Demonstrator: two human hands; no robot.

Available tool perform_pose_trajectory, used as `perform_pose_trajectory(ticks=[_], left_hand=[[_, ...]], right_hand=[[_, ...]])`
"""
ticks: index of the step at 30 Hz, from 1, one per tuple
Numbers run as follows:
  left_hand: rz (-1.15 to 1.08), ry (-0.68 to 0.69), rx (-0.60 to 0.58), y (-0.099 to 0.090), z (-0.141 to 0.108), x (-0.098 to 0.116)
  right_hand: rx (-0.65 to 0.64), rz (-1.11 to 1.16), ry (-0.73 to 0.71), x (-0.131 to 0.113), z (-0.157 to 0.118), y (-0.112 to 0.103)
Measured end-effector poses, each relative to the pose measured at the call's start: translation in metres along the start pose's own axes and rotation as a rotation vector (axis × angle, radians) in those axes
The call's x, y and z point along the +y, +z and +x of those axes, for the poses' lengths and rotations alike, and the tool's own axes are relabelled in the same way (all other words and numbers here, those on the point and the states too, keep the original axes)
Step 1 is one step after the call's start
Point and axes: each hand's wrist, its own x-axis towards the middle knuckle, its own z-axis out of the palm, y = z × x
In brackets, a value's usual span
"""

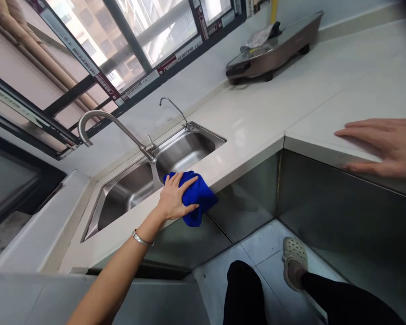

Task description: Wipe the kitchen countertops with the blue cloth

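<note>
Counter: pale top (253, 108), turning a corner at the right, with a double sink (135, 180) under the window (111, 27).
Left grip: hand (174, 198) open, fingers spread over the cloth (199, 194) and pressing rather than clenching it.
Cloth: blue, bunched under the palm and fingers on the strip in front of the sink, one part hanging over the front edge.
Pressure: best spread through palm and fingers together, so the cloth travels with the hand instead of slipping out beneath it.
Loose folds: better gathered in under the palm; the hanging part could drag or catch on the edge.
Sink rim: calls for fingertips kept on cloth and a lighter touch where metal meets counter.
Front edge: a slight curl of the fingers would keep the cloth against the corner.
Wrist: low, its bangle (142, 239) best held off the counter.
Right grip: hand (392, 144) open, with nothing seen in it, over the side counter; whether it bears weight, I cannot tell.
Taps: large one (130, 134) and small one (188, 126) behind the basins, apart from the cloth.
Pan: lidded (280, 52), farther back, well apart from both hands.
</note>
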Motion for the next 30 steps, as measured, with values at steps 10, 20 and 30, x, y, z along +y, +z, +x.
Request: perform_pose_trajectory(ticks=[10, 20, 30], left_hand=[[-0.155, 0.084, 0.099, -0.003, 0.128, 0.082], [-0.222, 0.095, 0.140, -0.002, 0.200, 0.128], [-0.234, 0.043, 0.112, -0.003, 0.198, 0.134]], right_hand=[[0.000, -0.140, -0.091, -0.043, -0.007, -0.028], [-0.034, -0.146, -0.088, -0.053, -0.008, -0.040], [-0.095, -0.105, -0.057, -0.054, -0.008, -0.049]])
